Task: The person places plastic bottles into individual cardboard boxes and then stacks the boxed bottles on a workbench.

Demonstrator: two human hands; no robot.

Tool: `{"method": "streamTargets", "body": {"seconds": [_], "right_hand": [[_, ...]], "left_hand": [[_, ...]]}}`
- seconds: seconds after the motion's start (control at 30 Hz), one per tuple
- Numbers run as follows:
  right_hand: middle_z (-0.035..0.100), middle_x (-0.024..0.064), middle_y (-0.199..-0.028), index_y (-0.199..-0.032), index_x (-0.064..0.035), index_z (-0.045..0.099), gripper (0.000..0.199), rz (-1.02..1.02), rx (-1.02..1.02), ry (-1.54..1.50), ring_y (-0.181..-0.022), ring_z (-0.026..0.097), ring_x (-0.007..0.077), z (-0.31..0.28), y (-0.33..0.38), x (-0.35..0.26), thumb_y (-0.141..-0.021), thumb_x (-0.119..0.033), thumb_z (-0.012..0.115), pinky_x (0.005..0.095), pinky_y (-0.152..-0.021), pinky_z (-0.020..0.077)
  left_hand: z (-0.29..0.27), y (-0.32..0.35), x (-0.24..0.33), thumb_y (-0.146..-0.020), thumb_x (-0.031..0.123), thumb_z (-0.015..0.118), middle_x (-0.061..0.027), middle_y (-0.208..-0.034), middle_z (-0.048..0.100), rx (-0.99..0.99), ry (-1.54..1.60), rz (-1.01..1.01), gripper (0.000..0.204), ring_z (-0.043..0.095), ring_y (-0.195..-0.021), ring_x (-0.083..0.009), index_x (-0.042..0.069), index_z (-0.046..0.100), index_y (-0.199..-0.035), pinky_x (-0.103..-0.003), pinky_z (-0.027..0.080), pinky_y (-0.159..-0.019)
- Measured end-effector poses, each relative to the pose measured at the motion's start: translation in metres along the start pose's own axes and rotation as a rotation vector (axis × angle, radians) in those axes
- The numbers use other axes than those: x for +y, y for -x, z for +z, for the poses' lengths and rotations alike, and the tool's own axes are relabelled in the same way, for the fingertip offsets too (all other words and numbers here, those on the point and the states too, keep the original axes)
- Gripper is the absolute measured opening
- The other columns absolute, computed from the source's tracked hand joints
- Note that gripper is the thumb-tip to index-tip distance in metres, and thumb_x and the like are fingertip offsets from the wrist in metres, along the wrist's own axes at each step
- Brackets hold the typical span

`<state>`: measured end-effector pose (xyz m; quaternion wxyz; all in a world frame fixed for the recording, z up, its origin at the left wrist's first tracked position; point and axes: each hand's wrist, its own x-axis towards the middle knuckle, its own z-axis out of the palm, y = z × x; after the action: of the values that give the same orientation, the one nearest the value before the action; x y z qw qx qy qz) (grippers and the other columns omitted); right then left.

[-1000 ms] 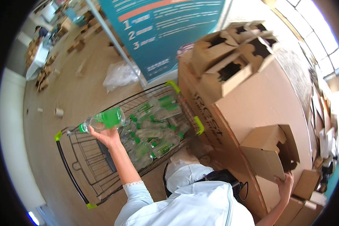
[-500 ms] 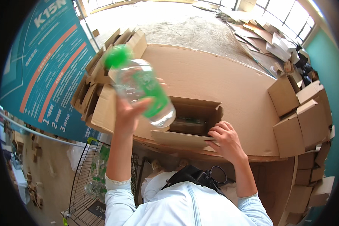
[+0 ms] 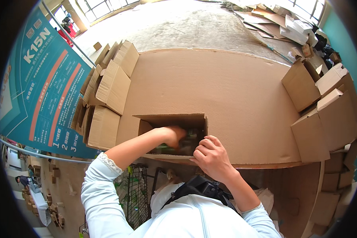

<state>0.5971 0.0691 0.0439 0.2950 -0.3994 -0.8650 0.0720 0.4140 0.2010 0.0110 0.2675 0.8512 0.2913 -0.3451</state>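
Note:
An open cardboard box [image 3: 168, 120] sits at the near edge of a cardboard-covered table [image 3: 210, 87]. My left hand [image 3: 173, 135] reaches down inside the box among green and clear plastic bottles [image 3: 186, 146]; its fingers are partly hidden, so its grip cannot be seen. My right hand [image 3: 210, 155] rests on the box's near right edge, fingers curled over the flap.
Open empty cartons [image 3: 107, 91] are stacked at the table's left, and more cartons [image 3: 325, 107] at the right. A wire cart [image 3: 135, 198] stands below left of me. A teal banner [image 3: 39, 87] hangs at the left. Flattened cardboard [image 3: 281, 20] lies on the floor beyond.
My left hand, which held a green-capped bottle up above the table, has come down into the box. The right hand stays at the box's near edge.

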Motion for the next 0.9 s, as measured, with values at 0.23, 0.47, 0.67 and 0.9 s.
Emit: {"method": "streamTargets", "body": {"seconds": [0.23, 0.47, 0.67, 0.9], "right_hand": [[0.063, 0.0084, -0.099, -0.091, -0.0065, 0.061, 0.023, 0.004, -0.039, -0.060, -0.107, 0.055, 0.0252, 0.006, 0.001, 0.002, -0.077, -0.020, 0.075, 0.0427, -0.104, 0.0399], [0.050, 0.0133, -0.130, -0.128, -0.0106, 0.048, 0.070, 0.279, 0.395, -0.298, -0.122, 0.048, 0.0347, -0.002, 0.027, 0.016, -0.071, -0.030, 0.084, 0.0466, -0.102, 0.0417], [0.067, 0.0081, -0.118, -0.105, -0.0069, 0.069, 0.038, 0.267, 0.033, -0.305, -0.121, 0.055, 0.0272, 0.027, 0.022, 0.008, -0.073, -0.022, 0.081, 0.0452, -0.105, 0.0417], [0.033, 0.0159, -0.150, -0.150, -0.0122, 0.023, 0.109, 0.464, 0.306, -0.135, -0.138, 0.034, 0.0349, 0.030, -0.007, 0.002, -0.063, -0.020, 0.087, 0.0441, -0.114, 0.0314]], "left_hand": [[-0.005, 0.043, -0.015, -0.086, 0.022, 0.067, -0.0201, -0.122, 0.062, 0.235, 0.275, 0.146, 0.053, 0.062, -0.109, -0.0326, 0.002, 0.052, -0.133, -0.040, 0.048, -0.095], [0.039, 0.181, 0.003, -0.079, 0.037, 0.076, -0.0159, -0.121, 0.064, 1.248, 0.805, 0.078, 0.059, 0.060, -0.117, -0.0292, 0.003, 0.060, -0.125, -0.040, 0.046, -0.101], [0.109, 0.164, -0.011, -0.069, 0.034, 0.084, -0.0176, -0.117, 0.066, 1.200, 0.644, -0.060, 0.056, 0.060, -0.116, -0.0311, 0.002, 0.066, -0.111, -0.041, 0.047, -0.099], [0.096, 0.129, -0.020, -0.065, 0.029, 0.087, -0.0154, -0.139, 0.046, 1.468, 0.511, -0.190, 0.100, 0.043, -0.131, -0.0303, 0.008, 0.032, -0.146, -0.042, 0.036, -0.109]]}}
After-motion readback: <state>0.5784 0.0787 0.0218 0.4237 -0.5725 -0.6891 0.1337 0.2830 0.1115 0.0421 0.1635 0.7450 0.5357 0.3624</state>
